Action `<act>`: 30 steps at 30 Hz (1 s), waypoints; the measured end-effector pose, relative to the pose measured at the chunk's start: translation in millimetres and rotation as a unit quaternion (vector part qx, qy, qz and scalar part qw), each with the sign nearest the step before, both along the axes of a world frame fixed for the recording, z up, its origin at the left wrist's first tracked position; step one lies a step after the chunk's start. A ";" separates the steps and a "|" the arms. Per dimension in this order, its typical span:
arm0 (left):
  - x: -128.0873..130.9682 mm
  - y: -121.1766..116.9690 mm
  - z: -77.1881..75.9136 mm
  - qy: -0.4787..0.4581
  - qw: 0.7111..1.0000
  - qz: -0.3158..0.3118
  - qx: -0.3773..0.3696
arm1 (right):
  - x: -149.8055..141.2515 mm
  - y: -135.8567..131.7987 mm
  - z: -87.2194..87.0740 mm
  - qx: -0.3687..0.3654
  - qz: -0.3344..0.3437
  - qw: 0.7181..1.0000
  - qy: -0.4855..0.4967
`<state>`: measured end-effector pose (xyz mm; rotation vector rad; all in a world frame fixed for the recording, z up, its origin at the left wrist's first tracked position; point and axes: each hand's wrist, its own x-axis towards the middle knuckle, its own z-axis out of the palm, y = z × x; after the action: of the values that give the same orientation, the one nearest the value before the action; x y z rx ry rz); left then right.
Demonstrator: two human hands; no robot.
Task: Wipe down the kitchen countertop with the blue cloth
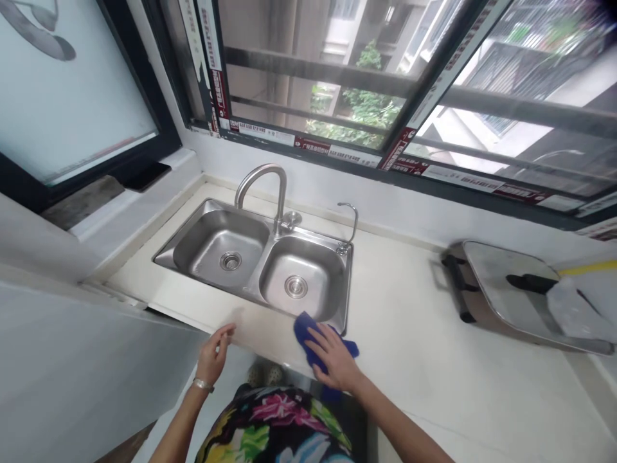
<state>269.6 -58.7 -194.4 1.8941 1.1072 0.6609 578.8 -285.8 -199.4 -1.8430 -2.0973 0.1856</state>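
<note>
Cloth (308, 329), blue, mostly hidden under right hand (331, 360); only a bunched corner showing beyond the fingertips and a smaller edge past the thumb side. Pressed flat beneath the palm on pale countertop (409, 334), fingers spread over it rather than curled round it, so more a press than a clasp. Just beyond the fingertips, front rim of double steel sink (250, 263), touching or nearly touching the cloth; hard to tell which. Left hand (214, 354) well apart from the cloth, at the counter's front edge, fingers loosely half-open, holding nothing, bracelet at the wrist. Farther off to the right of the grip, a metal lid (506, 289) with dark handle, cut off at the frame edge, partly covered by something grey and blurred. Forearms cut off below; patterned clothing between them.
</note>
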 end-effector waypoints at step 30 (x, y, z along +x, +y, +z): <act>73.9 -7.9 -10.7 0.257 0.954 0.131 0.089 | 317.2 155.2 -40.0 0.038 -0.365 0.918 -0.152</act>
<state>343.5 -66.6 -205.1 2.1613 1.6985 0.4254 896.0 -130.6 -239.4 -2.5784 -1.3922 -0.3847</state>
